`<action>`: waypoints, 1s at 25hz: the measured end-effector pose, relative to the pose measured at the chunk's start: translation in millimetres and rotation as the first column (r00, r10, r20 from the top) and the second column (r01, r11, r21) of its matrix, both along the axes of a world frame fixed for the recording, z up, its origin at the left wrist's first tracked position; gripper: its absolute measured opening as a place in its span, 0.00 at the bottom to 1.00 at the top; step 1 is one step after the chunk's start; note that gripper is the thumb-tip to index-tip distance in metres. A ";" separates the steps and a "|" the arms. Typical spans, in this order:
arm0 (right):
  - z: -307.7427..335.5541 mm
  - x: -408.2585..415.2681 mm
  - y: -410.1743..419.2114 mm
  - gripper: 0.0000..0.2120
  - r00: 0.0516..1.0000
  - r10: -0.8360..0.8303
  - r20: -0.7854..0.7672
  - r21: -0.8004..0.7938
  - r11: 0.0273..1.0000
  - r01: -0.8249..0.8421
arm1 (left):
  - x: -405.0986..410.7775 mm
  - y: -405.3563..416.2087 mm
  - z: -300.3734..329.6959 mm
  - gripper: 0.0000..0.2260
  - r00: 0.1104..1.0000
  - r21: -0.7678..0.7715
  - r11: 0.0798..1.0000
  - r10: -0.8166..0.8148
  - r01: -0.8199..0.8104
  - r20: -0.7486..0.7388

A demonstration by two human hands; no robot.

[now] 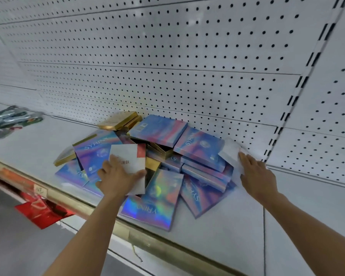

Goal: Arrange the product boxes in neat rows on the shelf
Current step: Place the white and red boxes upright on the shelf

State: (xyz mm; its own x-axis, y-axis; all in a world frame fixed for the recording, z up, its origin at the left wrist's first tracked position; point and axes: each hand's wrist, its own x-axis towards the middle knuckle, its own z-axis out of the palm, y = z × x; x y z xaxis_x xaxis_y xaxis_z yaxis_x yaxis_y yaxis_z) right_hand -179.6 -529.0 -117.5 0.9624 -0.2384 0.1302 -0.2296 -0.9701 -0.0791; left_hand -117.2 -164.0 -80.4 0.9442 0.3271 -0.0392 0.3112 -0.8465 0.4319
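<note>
Shiny rainbow-coloured flat product boxes [155, 198] lie in a messy pile on the white shelf [217, 232], against the white wall with little holes [167, 56]. Some gold boxes [118, 120] sit among them. The left hand [116, 178] grips a white card box [127, 158]. The right hand [257, 174], fingers straight, presses another white box [230, 150]. Silver packets [6, 118] lie far left.

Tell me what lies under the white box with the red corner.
The white box, held by the left hand, overlies holographic boxes and a gold box. Whatever sits directly beneath is covered.
</note>
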 end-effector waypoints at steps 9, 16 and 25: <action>33.8 -30.1 45.2 0.19 0.964 -0.103 0.245 0.114 0.991 0.077 | -6.5 17.6 34.4 0.42 0.971 -0.380 0.895 -0.199 0.234 0.130; 24.0 -67.4 65.0 0.20 0.772 0.227 0.594 -0.073 0.971 -0.229 | -54.1 -41.5 43.1 0.08 0.903 -0.790 0.539 -0.428 0.291 0.041; 11.7 -166.3 19.2 0.11 0.677 0.388 0.626 -0.328 0.918 -0.222 | -116.3 -142.6 21.0 0.26 0.870 -0.972 0.202 -0.492 0.119 0.004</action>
